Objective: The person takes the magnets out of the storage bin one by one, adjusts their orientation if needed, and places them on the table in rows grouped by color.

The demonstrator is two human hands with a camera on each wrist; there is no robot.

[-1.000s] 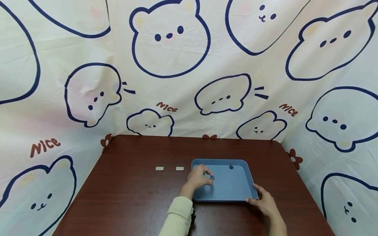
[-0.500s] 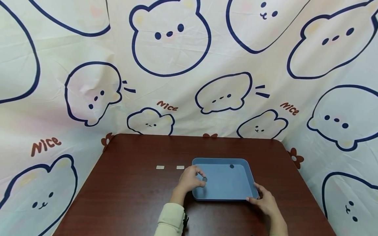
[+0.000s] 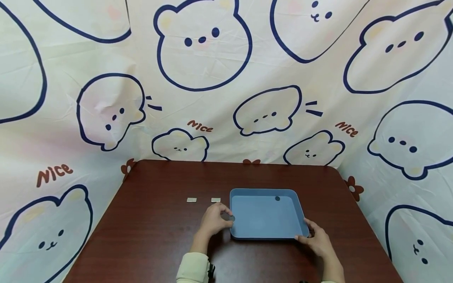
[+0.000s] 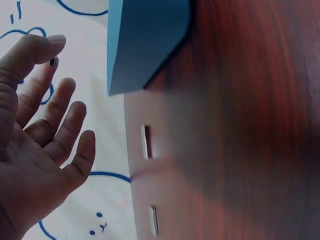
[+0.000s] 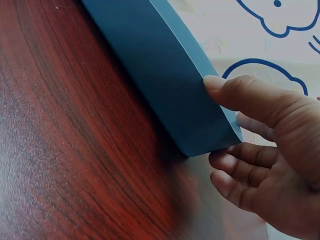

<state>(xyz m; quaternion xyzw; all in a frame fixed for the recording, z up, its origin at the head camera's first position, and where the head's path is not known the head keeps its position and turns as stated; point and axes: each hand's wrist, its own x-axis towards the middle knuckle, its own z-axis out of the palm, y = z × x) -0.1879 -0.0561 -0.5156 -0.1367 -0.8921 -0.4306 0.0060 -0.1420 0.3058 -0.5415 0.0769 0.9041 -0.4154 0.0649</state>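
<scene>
Between thumb and forefinger, my left hand (image 3: 213,221) pinches a small dark round disc (image 3: 232,218), coin-like in size, just off the left edge of the blue tray (image 3: 265,220). In the left wrist view only the disc's thin edge (image 4: 52,61) shows, and the other fingers of the hand (image 4: 40,125) are spread. My right hand (image 3: 318,240) holds the tray's near right corner. In the right wrist view its thumb (image 5: 214,83) lies on the rim while fingers reach round the corner. A second dark disc (image 3: 277,198) lies inside the tray, towards the back.
Two small pale rectangular pieces (image 3: 191,200) lie apart in a row on the brown table (image 3: 159,236), left of the tray. The nearer one to the tray (image 3: 216,200) is just behind my left hand. A cloth with cartoon drawings (image 3: 205,106) hangs around the table.
My left hand has moved left with the pinched disc, from over the tray to beyond its left edge. The right hand and the tray have stayed in place.
</scene>
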